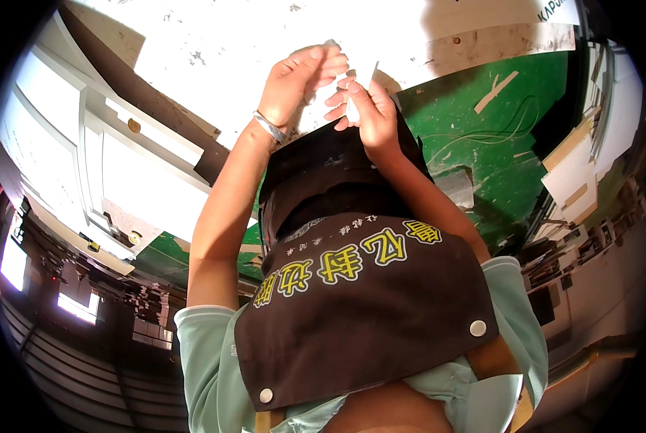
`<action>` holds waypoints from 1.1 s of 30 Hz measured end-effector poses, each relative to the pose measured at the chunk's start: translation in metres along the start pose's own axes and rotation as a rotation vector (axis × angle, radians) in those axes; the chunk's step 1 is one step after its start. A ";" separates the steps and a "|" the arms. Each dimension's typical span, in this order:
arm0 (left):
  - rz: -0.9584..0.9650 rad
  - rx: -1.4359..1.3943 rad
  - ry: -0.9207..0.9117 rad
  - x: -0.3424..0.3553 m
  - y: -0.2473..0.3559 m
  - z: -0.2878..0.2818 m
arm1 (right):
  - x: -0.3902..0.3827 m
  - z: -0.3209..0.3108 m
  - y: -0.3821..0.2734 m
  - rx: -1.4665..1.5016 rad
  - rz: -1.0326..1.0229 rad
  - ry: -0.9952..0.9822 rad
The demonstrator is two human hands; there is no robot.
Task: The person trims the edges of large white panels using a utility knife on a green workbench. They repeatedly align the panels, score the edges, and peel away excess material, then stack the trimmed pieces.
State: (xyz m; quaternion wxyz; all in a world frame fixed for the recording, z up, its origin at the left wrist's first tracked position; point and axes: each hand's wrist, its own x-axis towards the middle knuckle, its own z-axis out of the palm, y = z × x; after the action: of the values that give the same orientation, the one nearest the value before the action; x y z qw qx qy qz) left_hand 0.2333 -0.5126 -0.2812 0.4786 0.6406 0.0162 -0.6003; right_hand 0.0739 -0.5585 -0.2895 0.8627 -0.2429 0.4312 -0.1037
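My left hand [300, 81], with a metal bangle at the wrist, is raised over a large white board [214, 43], its fingers curled and pinched on the top end of a thin white strip [367, 74]. My right hand [372, 115] is just beside it and grips the same strip lower down between thumb and fingers. The two hands almost touch. Most of the strip is hidden by the fingers. A dark brown apron [366, 303] with yellow characters hangs below my arms.
White framed door panels [139, 180] with round brass fittings lie to the left. A green floor [496, 137] with thin wires and board offcuts spreads to the right. Stacked white and wood-coloured boards [575, 173] lie at the far right.
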 end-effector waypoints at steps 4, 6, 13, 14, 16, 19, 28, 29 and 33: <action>-0.101 0.000 -0.093 -0.006 -0.023 0.030 | 0.007 -0.005 0.005 0.085 -0.083 0.071; -0.121 0.031 -0.108 -0.004 -0.027 0.041 | 0.017 -0.018 0.025 -0.012 -0.209 0.117; -0.100 0.000 -0.019 0.005 -0.038 0.069 | 0.018 -0.030 0.018 0.015 -0.295 0.209; -0.102 0.003 -0.025 0.007 -0.040 0.069 | 0.019 -0.031 0.020 0.018 -0.291 0.204; -0.106 0.007 -0.035 0.011 -0.043 0.065 | 0.021 -0.032 0.023 -0.043 -0.356 0.241; -0.100 0.094 -0.015 0.013 -0.045 0.067 | 0.017 -0.030 0.022 -0.012 -0.362 0.284; -0.107 0.120 -0.024 0.022 -0.040 0.063 | 0.022 -0.019 0.013 0.045 -0.344 0.330; -0.107 0.121 -0.009 0.022 -0.038 0.064 | 0.023 -0.018 0.013 0.075 -0.341 0.335; -0.109 0.131 0.022 0.022 -0.030 0.069 | 0.028 -0.016 0.015 0.086 -0.336 0.359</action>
State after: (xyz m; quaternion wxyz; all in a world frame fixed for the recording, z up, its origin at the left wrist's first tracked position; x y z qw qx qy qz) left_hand 0.1693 -0.5525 -0.3041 0.4021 0.6753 0.0169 -0.6181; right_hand 0.0777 -0.5621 -0.3250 0.7527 -0.2516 0.5262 -0.3053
